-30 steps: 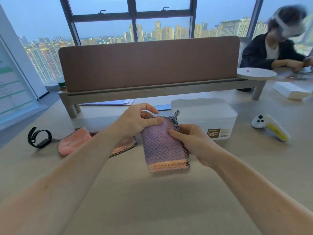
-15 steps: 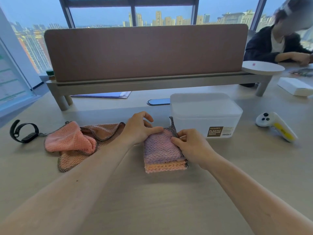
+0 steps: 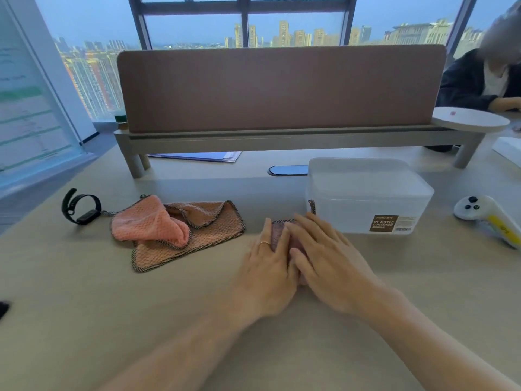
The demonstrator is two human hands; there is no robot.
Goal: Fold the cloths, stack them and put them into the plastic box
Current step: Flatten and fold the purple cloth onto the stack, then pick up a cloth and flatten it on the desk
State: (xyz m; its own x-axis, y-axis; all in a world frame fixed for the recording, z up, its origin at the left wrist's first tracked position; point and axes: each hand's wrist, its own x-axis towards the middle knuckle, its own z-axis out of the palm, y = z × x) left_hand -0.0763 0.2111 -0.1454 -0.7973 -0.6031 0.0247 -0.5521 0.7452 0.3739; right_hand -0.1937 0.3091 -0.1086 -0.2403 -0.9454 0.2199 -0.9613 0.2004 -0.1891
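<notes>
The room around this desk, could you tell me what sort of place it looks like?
Probably a high-rise shared office: a desk divider screen splits the long table, another person works beyond it, and city towers fill the window.

At nine o'clock on our table [image 3: 84, 306] we see a black wristband [image 3: 80, 206]. At twelve stands a brown divider panel [image 3: 282, 86] on a pale shelf [image 3: 282, 136], with blue papers [image 3: 197, 156] beneath it. At three lies a white controller [image 3: 490, 218]. At two sits another person [image 3: 482, 77] beside a round white disc [image 3: 469, 119].
</notes>
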